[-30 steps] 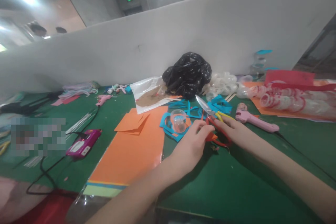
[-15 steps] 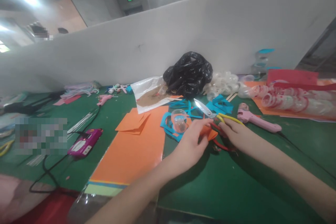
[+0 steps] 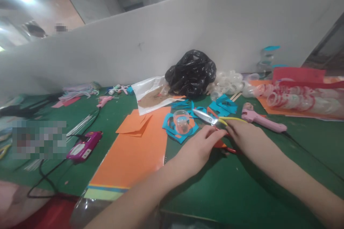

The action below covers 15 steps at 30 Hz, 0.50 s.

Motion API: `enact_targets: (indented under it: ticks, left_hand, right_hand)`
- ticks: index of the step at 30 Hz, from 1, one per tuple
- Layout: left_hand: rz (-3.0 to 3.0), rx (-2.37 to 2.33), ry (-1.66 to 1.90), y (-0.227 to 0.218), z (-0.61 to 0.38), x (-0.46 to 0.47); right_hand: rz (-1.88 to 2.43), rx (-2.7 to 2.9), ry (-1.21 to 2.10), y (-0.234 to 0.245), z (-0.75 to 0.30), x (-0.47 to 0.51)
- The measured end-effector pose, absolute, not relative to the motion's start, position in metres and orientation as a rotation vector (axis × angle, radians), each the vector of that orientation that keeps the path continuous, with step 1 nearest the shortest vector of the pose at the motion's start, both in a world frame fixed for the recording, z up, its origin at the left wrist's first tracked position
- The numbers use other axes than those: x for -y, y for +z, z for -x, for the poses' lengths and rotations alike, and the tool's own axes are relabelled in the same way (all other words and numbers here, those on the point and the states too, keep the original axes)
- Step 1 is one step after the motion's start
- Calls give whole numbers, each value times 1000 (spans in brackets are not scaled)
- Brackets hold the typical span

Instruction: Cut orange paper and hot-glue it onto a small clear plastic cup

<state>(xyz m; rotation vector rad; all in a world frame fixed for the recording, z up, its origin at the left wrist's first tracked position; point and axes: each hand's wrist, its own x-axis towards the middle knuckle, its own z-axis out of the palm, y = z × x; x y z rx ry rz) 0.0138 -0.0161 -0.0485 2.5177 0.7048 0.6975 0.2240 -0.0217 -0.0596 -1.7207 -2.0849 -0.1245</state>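
Two-handed job: my right hand (image 3: 242, 134) gripped scissors (image 3: 208, 117); left hand (image 3: 199, 148) pinched orange scrap (image 3: 219, 144), likely steadying it for blades.

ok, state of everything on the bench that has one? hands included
left hand, pinching orange paper piece
right hand, gripping scissors
scissors, blades look closed, pointing left
clear cup, standing on blue scraps
pink glue gun, lying on its side, unheld
black bag, crumpled against the partition
orange sheets, lying flat
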Motion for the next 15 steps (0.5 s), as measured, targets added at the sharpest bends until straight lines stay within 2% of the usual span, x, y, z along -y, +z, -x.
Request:
enact_targets:
  ticks: [5, 11, 15]
  left_hand:
    - [-2357, -723, 786, -48, -14, 16]
    - [-2142, -916, 929, -42, -13, 12]
    - [-2004, -1011, 963, -41, -15, 13]
  right_hand:
    - [1787, 2166, -269, -38, -226, 35]
    - [1411, 2028, 230, -25, -210, 38]
    - [1245, 2238, 74, -36, -206, 35]
